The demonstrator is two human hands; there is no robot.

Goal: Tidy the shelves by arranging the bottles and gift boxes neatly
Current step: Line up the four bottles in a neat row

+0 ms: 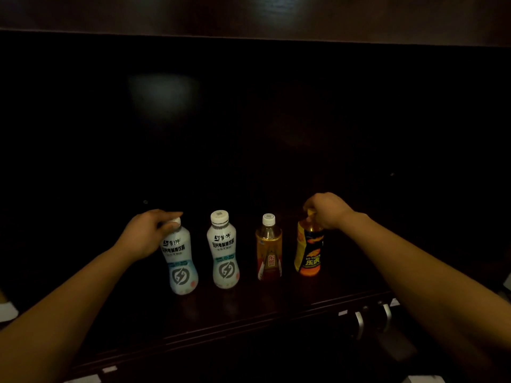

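Note:
Several bottles stand in a row on a dark wooden shelf (249,310). At the left a white bottle (181,261) leans slightly, and my left hand (146,236) grips it around the neck and cap. A second white bottle (224,252) stands upright beside it, untouched. Right of that is an amber drink bottle (268,250) with a white cap. At the right end a yellow-and-orange bottle (309,252) has my right hand (326,211) closed over its cap. No gift boxes are visible.
The shelf's back and upper part are very dark, with a faint reflection (163,98). The front edge of the shelf (221,330) runs below the bottles. Two metal handles (372,317) show under it at the lower right.

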